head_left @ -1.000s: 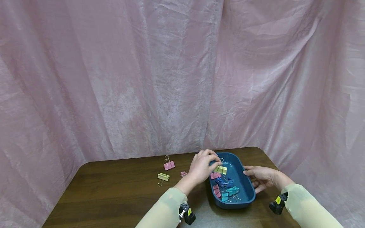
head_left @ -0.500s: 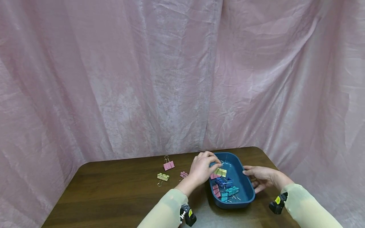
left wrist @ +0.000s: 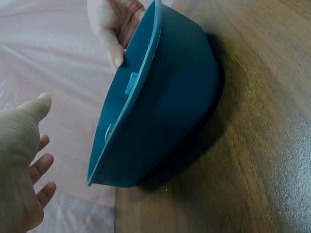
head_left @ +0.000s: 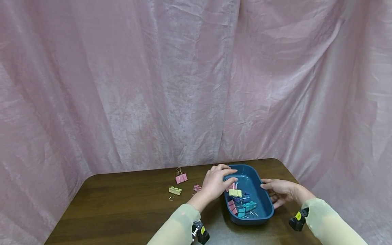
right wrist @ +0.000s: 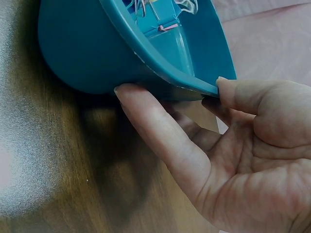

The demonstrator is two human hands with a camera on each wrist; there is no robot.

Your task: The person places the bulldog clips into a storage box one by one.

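Yellow labels (head_left: 298, 215) mark black wrist cameras (head_left: 295, 224); right hand (head_left: 282, 190) grips blue tray (head_left: 260, 195); left hand (head_left: 215, 180), fingers unclenched, hovers near binder clips (head_left: 235, 193).

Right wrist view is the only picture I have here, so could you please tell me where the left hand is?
Observer: In the head view, the left hand is at the left rim of the tray, with its fingertips over the inside.
Operator: Thank you; is it holding anything?
Observer: No, its thumb and fingers stand apart with nothing between them.
Operator: And could you kindly say whether anything lies outside the tray?
Observer: Yes, on the table to the left of the tray lie a yellow binder clip, a pink binder clip and, nearer the tray, a second pink one.
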